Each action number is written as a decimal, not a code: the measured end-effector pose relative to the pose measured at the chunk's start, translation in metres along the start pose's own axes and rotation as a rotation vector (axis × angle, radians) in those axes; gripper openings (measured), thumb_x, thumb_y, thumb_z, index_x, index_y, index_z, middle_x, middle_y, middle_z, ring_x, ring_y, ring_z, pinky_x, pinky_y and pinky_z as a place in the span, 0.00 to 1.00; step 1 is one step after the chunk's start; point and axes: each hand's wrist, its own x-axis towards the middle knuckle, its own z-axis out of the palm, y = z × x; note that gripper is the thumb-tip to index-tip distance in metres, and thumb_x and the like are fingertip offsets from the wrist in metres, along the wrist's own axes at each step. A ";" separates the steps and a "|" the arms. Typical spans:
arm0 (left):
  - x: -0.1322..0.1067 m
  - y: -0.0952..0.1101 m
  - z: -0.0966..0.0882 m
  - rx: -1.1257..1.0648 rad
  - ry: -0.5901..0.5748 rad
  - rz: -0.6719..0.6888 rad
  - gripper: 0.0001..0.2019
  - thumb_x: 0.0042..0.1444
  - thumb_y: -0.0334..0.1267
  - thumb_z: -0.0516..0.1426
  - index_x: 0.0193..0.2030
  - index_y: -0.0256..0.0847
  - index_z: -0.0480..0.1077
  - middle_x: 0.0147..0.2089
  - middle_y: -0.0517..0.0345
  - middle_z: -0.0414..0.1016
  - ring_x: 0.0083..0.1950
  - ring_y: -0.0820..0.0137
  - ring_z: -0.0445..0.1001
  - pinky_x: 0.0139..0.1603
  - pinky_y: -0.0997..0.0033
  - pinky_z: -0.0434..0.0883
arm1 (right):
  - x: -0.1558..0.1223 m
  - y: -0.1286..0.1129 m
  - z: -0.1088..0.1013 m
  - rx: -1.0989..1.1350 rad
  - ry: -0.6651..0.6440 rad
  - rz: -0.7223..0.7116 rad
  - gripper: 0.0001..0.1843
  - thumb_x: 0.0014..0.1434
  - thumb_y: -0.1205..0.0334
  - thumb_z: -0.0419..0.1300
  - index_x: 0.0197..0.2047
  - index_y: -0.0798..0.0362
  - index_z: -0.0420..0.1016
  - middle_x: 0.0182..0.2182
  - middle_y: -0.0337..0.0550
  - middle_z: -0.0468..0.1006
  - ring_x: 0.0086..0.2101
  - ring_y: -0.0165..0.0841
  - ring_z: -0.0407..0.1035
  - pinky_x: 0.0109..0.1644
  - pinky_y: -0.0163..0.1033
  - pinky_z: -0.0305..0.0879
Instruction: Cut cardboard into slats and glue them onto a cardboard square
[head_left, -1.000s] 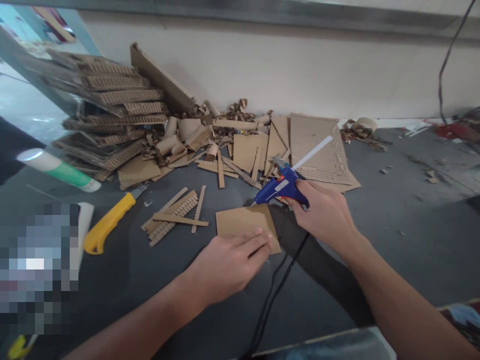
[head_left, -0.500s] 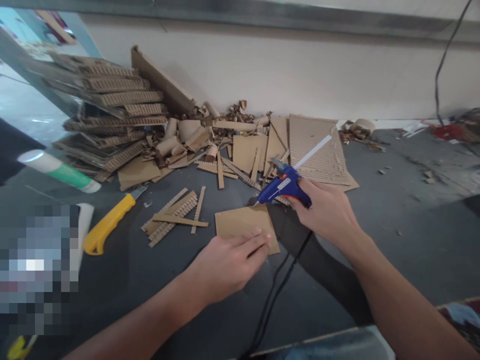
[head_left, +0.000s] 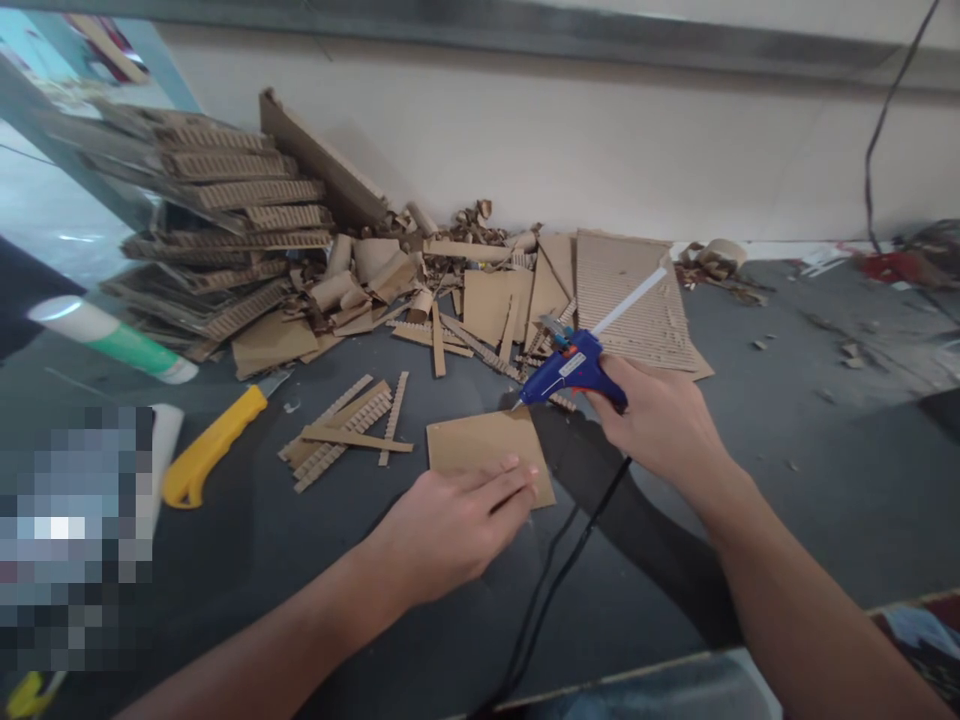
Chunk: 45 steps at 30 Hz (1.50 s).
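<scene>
A small square of brown cardboard [head_left: 480, 440] lies flat on the dark grey table [head_left: 750, 500]. My left hand [head_left: 454, 525] rests on its near right corner with the fingers stretched out flat, pressing it down. My right hand [head_left: 660, 420] is closed around the grip of a blue hot glue gun [head_left: 566, 368]. A white glue stick [head_left: 630, 300] juts from the back of the gun. The gun's nozzle points down-left at the card's far right corner, very close to it. The black cord [head_left: 555, 590] runs toward me across the table.
Several corrugated strips [head_left: 345, 435] lie left of the card. A yellow utility knife [head_left: 210, 445] and a green-and-white glue tube [head_left: 112, 340] are farther left. Cardboard scraps and sheets [head_left: 630, 300] are piled against the back wall, with stacked strips [head_left: 217, 230] at the back left.
The glue gun and my right hand have shifted slightly to the right and up. My left hand stays flat on the card.
</scene>
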 end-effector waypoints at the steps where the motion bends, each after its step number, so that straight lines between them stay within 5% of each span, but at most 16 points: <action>1: 0.000 0.000 0.000 -0.003 -0.002 -0.002 0.14 0.65 0.30 0.52 0.56 0.38 0.71 0.58 0.51 0.78 0.56 0.66 0.78 0.48 0.71 0.78 | 0.000 0.000 0.000 -0.011 0.002 -0.002 0.07 0.60 0.61 0.57 0.40 0.53 0.73 0.32 0.45 0.80 0.30 0.40 0.73 0.27 0.39 0.47; 26: 0.002 -0.001 -0.001 0.035 0.041 0.010 0.13 0.66 0.32 0.52 0.54 0.38 0.73 0.56 0.54 0.79 0.48 0.68 0.81 0.42 0.72 0.79 | 0.000 0.010 -0.006 -0.078 0.003 -0.001 0.06 0.59 0.59 0.59 0.39 0.51 0.72 0.31 0.45 0.80 0.29 0.39 0.71 0.27 0.38 0.45; 37: 0.001 -0.001 -0.001 0.015 0.010 0.017 0.14 0.67 0.31 0.51 0.55 0.37 0.72 0.58 0.51 0.77 0.55 0.67 0.79 0.48 0.71 0.78 | 0.000 0.017 -0.007 -0.063 0.033 -0.008 0.07 0.60 0.61 0.56 0.40 0.51 0.73 0.33 0.46 0.80 0.31 0.40 0.72 0.27 0.38 0.48; 45: 0.004 -0.010 -0.010 -0.011 0.089 0.053 0.11 0.69 0.35 0.52 0.48 0.38 0.76 0.50 0.56 0.82 0.54 0.69 0.79 0.48 0.74 0.76 | 0.009 0.020 0.005 0.272 0.159 0.159 0.17 0.56 0.45 0.63 0.31 0.50 0.67 0.18 0.35 0.65 0.21 0.33 0.63 0.27 0.37 0.55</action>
